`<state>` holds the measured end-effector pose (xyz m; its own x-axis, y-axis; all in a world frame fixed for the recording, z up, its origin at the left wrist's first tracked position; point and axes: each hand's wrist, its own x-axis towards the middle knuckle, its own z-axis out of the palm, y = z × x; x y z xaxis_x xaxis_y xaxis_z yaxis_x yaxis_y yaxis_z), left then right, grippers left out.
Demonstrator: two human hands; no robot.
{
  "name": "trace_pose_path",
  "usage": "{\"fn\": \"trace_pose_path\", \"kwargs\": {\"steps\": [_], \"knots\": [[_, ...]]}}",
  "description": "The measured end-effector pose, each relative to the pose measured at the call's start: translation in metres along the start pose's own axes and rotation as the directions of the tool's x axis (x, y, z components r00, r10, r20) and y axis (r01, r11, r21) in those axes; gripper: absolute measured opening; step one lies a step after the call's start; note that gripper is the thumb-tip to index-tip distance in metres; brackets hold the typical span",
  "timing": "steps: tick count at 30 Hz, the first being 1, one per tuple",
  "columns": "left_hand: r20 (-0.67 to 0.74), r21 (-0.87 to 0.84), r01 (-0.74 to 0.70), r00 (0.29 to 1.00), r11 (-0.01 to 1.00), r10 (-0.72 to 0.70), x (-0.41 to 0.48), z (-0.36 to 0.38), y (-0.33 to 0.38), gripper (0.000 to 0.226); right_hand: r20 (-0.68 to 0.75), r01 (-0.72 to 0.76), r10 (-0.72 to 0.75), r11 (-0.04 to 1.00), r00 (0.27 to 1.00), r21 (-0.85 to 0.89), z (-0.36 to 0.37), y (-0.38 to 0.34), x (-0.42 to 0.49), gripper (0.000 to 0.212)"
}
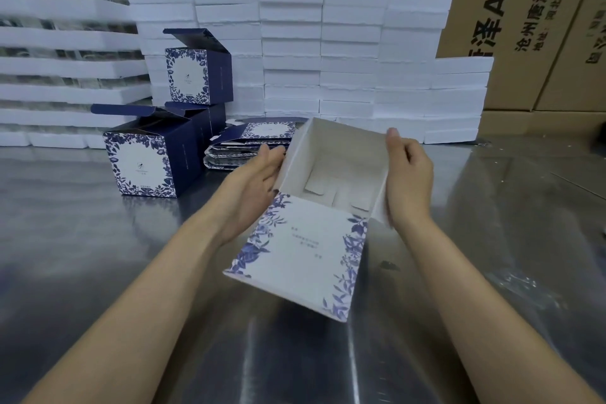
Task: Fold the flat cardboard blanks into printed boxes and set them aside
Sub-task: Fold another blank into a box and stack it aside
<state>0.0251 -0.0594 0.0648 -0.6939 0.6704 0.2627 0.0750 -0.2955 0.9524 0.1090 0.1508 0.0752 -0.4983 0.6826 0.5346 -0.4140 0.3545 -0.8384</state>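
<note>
Basically, squaring up box [314, 203]: left hand [252, 187] flat against left wall, right hand [408, 174] gripping right wall; worth pressing bottom tabs home.

The small print on the held box [306, 244] is too blurred to be read. The brown cartons [511, 26] are cut off by the top edge, and the white foam stack [65, 52] at left is smeared.
</note>
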Motion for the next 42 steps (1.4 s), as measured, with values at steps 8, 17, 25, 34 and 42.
{"fn": "trace_pose_path", "kwargs": {"steps": [8, 17, 25, 34, 42], "knots": [[-0.526, 0.043, 0.035, 0.850, 0.998, -0.008, 0.021, 0.000, -0.017, 0.025, -0.333, -0.183, 0.243, 0.962, 0.911, 0.200, -0.005, 0.005, 0.012, 0.020], [-0.551, -0.099, -0.042, 0.834, 0.994, -0.020, 0.012, 0.028, -0.010, 0.018, -0.186, -0.295, 0.303, 0.953, 0.935, 0.073, -0.006, 0.017, 0.004, 0.021], [-0.752, 0.136, -0.158, 0.627, 0.978, 0.206, 0.018, 0.015, -0.019, 0.023, 0.021, -0.132, 0.130, 0.982, 0.991, 0.132, 0.008, 0.020, -0.014, 0.038], [-0.830, 0.015, -0.212, 0.542, 0.977, 0.131, 0.015, -0.008, -0.016, 0.021, 0.129, -0.346, 0.348, 0.937, 0.929, -0.042, 0.005, 0.035, -0.008, 0.032], [-0.653, -0.276, -0.318, 0.755, 0.907, 0.066, 0.019, 0.003, -0.017, 0.028, 0.209, -0.449, 0.401, 0.840, 0.892, 0.305, 0.006, 0.031, -0.005, 0.020]]}}
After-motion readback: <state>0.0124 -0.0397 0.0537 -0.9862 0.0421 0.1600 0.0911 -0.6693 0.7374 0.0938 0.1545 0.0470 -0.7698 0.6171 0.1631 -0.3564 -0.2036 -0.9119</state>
